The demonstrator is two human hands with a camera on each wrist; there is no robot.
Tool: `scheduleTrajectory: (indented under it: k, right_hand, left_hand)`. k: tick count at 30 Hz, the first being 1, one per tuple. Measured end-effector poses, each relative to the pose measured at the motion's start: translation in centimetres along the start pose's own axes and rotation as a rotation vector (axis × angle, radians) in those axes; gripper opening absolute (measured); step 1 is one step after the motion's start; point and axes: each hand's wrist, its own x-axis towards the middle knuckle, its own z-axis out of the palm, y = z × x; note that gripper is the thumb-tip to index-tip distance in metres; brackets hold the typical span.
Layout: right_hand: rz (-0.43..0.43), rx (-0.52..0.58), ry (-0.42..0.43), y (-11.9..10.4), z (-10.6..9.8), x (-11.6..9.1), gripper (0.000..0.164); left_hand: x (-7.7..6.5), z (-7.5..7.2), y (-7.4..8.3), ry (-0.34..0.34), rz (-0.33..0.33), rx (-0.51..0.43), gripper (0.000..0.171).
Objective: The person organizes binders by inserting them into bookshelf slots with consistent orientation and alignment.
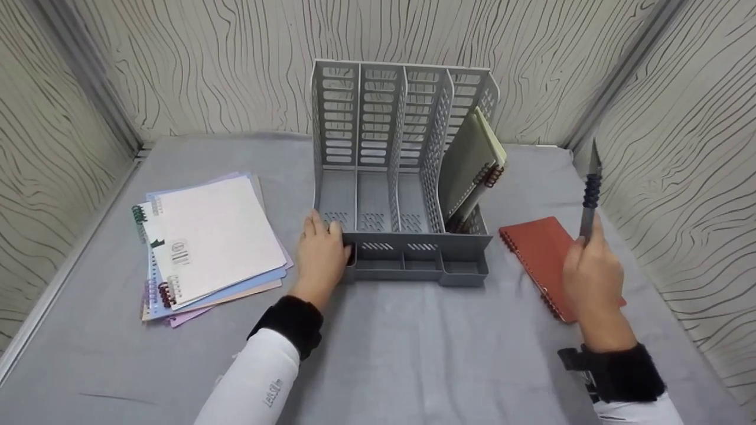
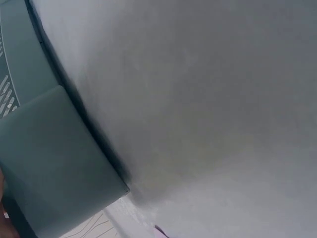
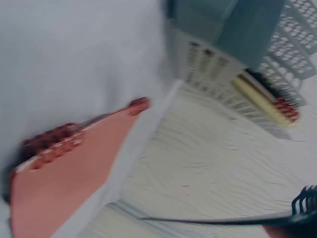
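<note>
Head view: high, near side, facing far and down over table (image 1: 390,348). Left wrist: close on left corner of organizer (image 1: 400,243). Right wrist: tilted, farther off; shares organizer, red notebook (image 1: 538,251) with head.

Rack (image 1: 452,241): gray, upright, four slots, front trays; left hand (image 1: 322,251) grips its front left corner.
Dark notebook (image 1: 592,190): spiral-bound, seen edge-on, pinched in the right hand (image 1: 595,274) — clear of the rack.
Slotted notebooks (image 1: 468,165): spiral-bound, gray-green and pale yellow, leaning in the rightmost slot.
Red notebook (image 1: 538,248): flat, right of the rack — partly hidden by the right hand.
</note>
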Motion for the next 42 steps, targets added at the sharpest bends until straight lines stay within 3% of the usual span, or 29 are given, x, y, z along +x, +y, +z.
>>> scheduleTrajectory:
  k: [5,11,16,23,34,42]
  right_hand:
    - [-0.109,0.187,0.202,-2.8,-1.1,-0.5,0.035]
    - [-0.218,0.280,0.350,-5.0,-1.3,-0.8,0.022]
    - [-0.238,0.314,0.340,-5.6,-0.8,-1.2,0.017]
    - [-0.269,0.338,0.337,-6.1,0.1,-2.3,0.016]
    - [-0.298,0.350,0.317,-6.4,1.3,-2.1,0.014]
    - [-0.292,0.392,0.246,-7.5,2.6,-2.8,0.011]
  left_hand:
    - [0.0,0.1,0.0,0.016,-0.004,-0.002,0.047]
    - [-0.3,0.1,-0.1,0.040,0.007,0.012,0.047]
    - [-0.8,0.2,-0.1,0.067,0.011,0.025,0.045]
    - [-1.7,0.5,-0.2,0.032,-0.015,0.007,0.046]
    - [-0.2,-0.1,0.1,0.001,-0.001,-0.002,0.046]
    - [-0.1,-0.2,0.1,-0.002,0.002,0.013,0.046]
